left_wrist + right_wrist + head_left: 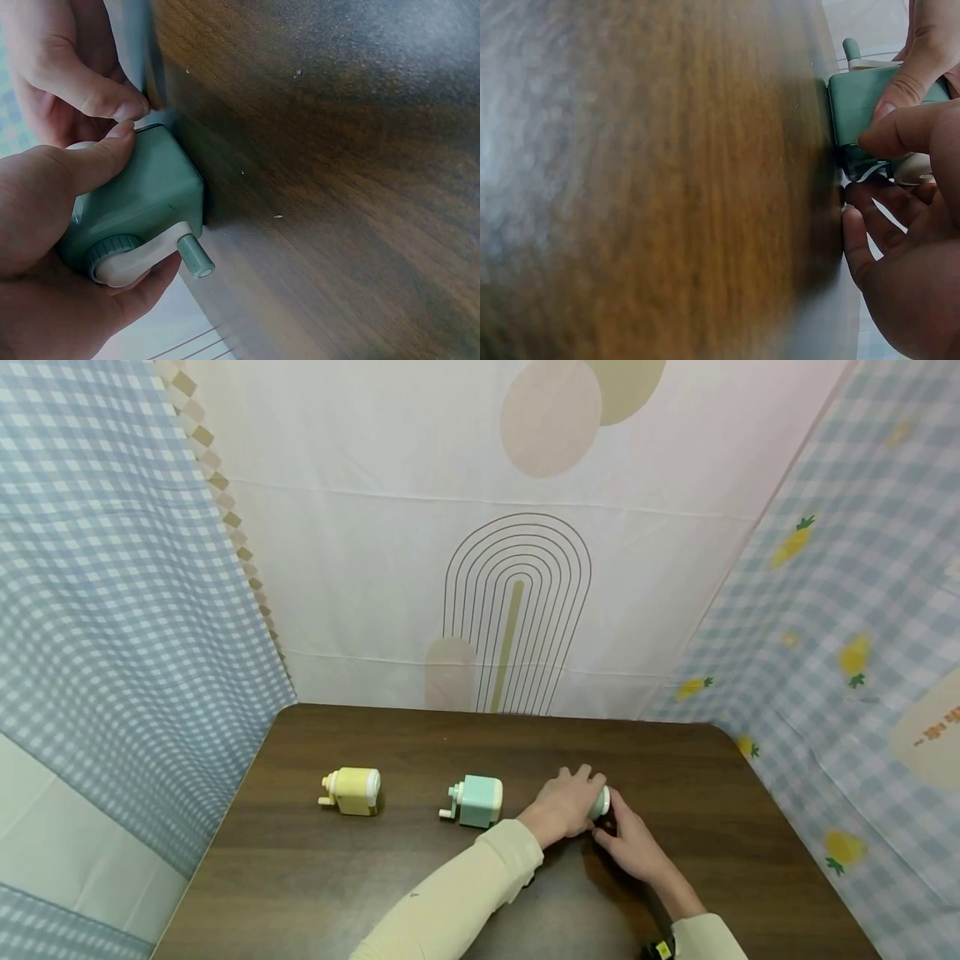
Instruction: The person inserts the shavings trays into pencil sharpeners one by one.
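Note:
My left hand (567, 802) grips a dark green crank pencil sharpener (154, 176) at the right of the table. In the left wrist view its pale crank arm (146, 259) and green crank knob (196, 256) face the camera. Thumb and fingers of my right hand (636, 846) pinch the opposite end, where a dark see-through part (864, 166) shows in the right wrist view. Both thumbs lie close together on the body. Left of the hands stands a mint pencil sharpener (480, 802), and farther left a yellow one (356, 791), both with cranks pointing left.
The brown wooden table (405, 877) carries all the sharpeners. A white patterned cloth (360, 593) hangs behind it, with blue checked cloths (135, 568) at both sides. Small pale specks (278, 217) dot the tabletop in the left wrist view.

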### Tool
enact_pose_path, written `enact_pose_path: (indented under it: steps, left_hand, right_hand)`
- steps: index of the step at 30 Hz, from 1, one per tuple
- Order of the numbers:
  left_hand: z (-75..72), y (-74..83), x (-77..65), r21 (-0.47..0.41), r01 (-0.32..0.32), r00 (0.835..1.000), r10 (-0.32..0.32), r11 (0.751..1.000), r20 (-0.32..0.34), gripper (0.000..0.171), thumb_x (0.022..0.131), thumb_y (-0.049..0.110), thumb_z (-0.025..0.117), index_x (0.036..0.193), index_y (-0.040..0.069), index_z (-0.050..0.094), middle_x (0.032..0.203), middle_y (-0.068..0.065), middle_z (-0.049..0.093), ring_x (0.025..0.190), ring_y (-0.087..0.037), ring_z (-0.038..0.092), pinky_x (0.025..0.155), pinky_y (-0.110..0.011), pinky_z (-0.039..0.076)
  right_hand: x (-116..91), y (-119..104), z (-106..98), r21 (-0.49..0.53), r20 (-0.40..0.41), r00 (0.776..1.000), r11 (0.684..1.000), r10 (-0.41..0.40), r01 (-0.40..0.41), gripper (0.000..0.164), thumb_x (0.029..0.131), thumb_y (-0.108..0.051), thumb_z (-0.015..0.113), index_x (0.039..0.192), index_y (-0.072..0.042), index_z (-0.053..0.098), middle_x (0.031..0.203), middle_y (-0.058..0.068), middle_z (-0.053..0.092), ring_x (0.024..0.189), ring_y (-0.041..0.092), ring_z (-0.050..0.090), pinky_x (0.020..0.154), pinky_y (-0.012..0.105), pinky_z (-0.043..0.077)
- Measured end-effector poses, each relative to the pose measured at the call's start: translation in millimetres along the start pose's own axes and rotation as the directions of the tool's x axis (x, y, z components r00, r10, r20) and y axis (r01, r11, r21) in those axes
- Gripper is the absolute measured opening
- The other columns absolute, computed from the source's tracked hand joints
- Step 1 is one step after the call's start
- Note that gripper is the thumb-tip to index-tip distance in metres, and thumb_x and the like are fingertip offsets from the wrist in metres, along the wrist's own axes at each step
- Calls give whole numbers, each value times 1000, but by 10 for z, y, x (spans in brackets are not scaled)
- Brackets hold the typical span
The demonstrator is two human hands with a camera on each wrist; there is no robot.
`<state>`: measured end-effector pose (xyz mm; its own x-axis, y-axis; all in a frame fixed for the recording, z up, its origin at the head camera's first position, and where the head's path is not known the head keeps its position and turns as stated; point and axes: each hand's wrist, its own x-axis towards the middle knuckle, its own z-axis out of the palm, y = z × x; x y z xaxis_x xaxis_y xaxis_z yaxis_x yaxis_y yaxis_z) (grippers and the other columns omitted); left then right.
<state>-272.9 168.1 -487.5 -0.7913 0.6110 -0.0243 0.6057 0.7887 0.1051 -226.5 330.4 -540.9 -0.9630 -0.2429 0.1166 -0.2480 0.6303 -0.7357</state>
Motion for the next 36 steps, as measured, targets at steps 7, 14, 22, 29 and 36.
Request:
enact_pose_path:
  steps: [7, 14, 22, 29, 36]
  left_hand:
    - [5, -3, 5, 10, 2, 1000, -2, 1000, -3, 68, 86, 45, 80, 142, 28, 46, 138, 3, 50, 109, -22, 56, 72, -30, 59]
    - [14, 16, 9, 4, -11, 1000, 11, 1000, -10, 67, 86, 44, 81, 141, 28, 47, 137, 2, 50, 108, -22, 57, 72, -30, 60]
    - [-13, 70, 2, -5, -24, 1000, 24, 1000, -5, 67, 86, 44, 81, 141, 28, 47, 136, 3, 51, 108, -22, 57, 73, -30, 59]
    - [-32, 52, -9, 15, -21, 1000, 21, 1000, 19, 68, 85, 48, 80, 142, 29, 46, 137, 4, 51, 108, -21, 57, 74, -30, 59]
    - [-203, -45, 2, -78, -40, 992, 49, 996, 119, 82, 88, 47, 77, 156, 29, 33, 147, 0, 45, 119, -24, 54, 83, -33, 57]
  right_hand:
    - [3, 6, 13, 9, -6, 1000, 1000, -3, 3, 67, 90, 6, 67, 149, -6, 37, 131, 19, 61, 116, 27, 59, 92, 52, 53]
    - [-19, 20, 7, 7, -9, 1000, 1000, 13, -13, 67, 90, 6, 67, 148, -6, 37, 131, 20, 61, 115, 27, 59, 92, 51, 53]
    - [-69, 18, -27, 8, -12, 999, 999, 31, -31, 65, 91, 5, 66, 148, -6, 37, 131, 20, 61, 116, 28, 59, 92, 51, 53]
    - [-79, -5, -41, 19, 10, 998, 998, 55, -55, 65, 95, 0, 65, 152, -8, 34, 138, 24, 56, 121, 35, 58, 94, 54, 53]
    - [18, -56, -87, 13, 20, 998, 998, 65, -66, 58, 96, 1, 61, 148, -8, 38, 133, 21, 58, 108, 29, 59, 84, 43, 54]
